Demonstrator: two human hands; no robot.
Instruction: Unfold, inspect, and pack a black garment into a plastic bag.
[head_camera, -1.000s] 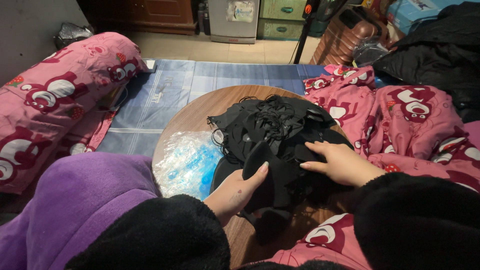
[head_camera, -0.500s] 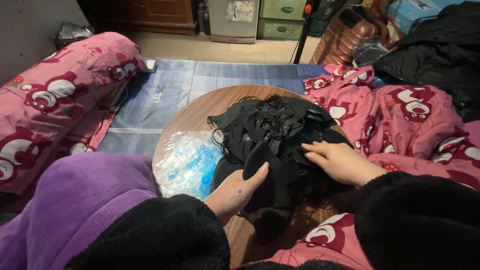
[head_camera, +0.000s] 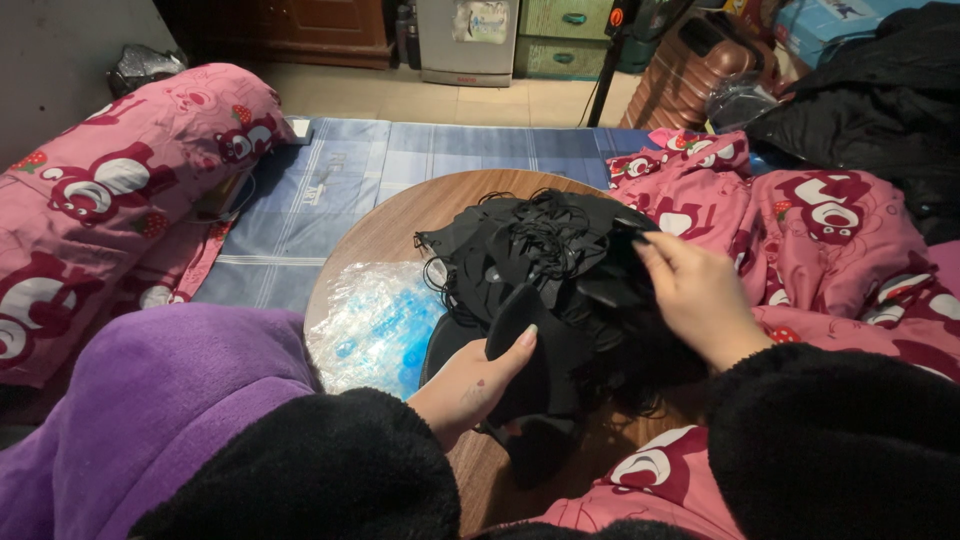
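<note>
A heap of black fabric pieces with thin looped cords (head_camera: 545, 265) lies on a round wooden table (head_camera: 395, 225). My left hand (head_camera: 470, 375) grips one black piece at the heap's near edge, thumb on top. My right hand (head_camera: 695, 295) rests on the right side of the heap, its fingertips pinching black fabric there. Both my sleeves are black and fuzzy.
A clear plastic bag with blue contents (head_camera: 375, 320) lies on the table left of the heap. Pink patterned bedding (head_camera: 110, 195) lies at left and right (head_camera: 820, 225). A blue checked mat (head_camera: 330, 185) is beyond the table. A purple blanket (head_camera: 150, 390) covers my lap. A brown suitcase (head_camera: 700, 65) stands far right.
My right hand has moved from the heap's near right part up toward its far right edge. My left hand keeps its grip on the black piece.
</note>
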